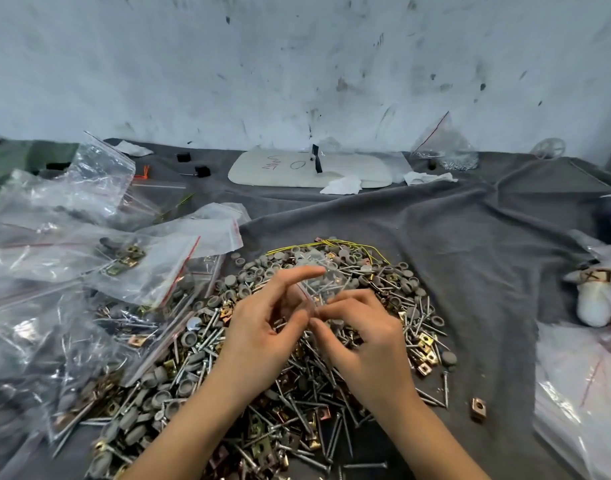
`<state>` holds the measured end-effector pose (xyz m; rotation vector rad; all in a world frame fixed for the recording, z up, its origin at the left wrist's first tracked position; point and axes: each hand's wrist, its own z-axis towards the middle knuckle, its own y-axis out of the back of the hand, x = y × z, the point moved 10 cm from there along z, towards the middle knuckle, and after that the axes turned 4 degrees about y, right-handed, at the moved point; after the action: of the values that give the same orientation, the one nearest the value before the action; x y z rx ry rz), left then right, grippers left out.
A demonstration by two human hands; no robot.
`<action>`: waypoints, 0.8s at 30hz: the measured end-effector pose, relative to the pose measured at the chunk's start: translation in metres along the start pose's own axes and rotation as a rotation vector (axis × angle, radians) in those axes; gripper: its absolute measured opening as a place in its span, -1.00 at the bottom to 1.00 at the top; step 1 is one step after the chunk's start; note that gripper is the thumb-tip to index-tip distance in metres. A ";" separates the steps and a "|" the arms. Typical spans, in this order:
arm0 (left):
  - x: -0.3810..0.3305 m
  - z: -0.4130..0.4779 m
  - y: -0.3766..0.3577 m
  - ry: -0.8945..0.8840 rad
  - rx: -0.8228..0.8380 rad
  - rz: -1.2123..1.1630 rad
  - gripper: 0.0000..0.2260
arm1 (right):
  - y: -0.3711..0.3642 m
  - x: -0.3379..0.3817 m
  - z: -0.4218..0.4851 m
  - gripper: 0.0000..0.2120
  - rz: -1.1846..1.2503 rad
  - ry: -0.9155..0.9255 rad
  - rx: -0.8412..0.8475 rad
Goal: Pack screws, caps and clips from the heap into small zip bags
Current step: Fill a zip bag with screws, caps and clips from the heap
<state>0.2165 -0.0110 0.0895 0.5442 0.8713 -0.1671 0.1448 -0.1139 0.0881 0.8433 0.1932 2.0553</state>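
A heap (297, 393) of silver screws, grey round caps and brass clips covers the grey cloth in front of me. Both hands hover over its middle and hold one small clear zip bag (319, 284) between them. My left hand (262, 337) pinches the bag's near edge with thumb and fingers, its index finger stretched over the top. My right hand (366, 344) grips the bag's lower right edge with its fingertips. The bag looks blurred, with a few grey caps and screws showing through it.
Filled zip bags (89, 278) pile up on the left. More clear bags (584, 393) lie at the right edge. A white board (273, 168), crumpled tissues (342, 185) and a bag of small parts (446, 147) sit by the stained wall. One loose brass clip (478, 407) lies right of the heap.
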 end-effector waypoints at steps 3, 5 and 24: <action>-0.002 -0.001 -0.002 -0.031 0.003 0.033 -0.53 | 0.001 -0.001 -0.001 -0.78 0.024 -0.019 -0.015; -0.007 -0.002 -0.004 -0.066 0.013 0.045 -0.52 | 0.005 -0.005 0.000 -0.80 0.015 -0.059 -0.047; -0.035 -0.016 -0.022 -0.300 0.076 0.323 -0.78 | 0.009 -0.018 -0.002 -0.84 0.162 -0.226 -0.044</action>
<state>0.1757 -0.0242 0.0999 0.7031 0.4789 0.0142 0.1444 -0.1334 0.0814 1.0848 -0.0464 2.0849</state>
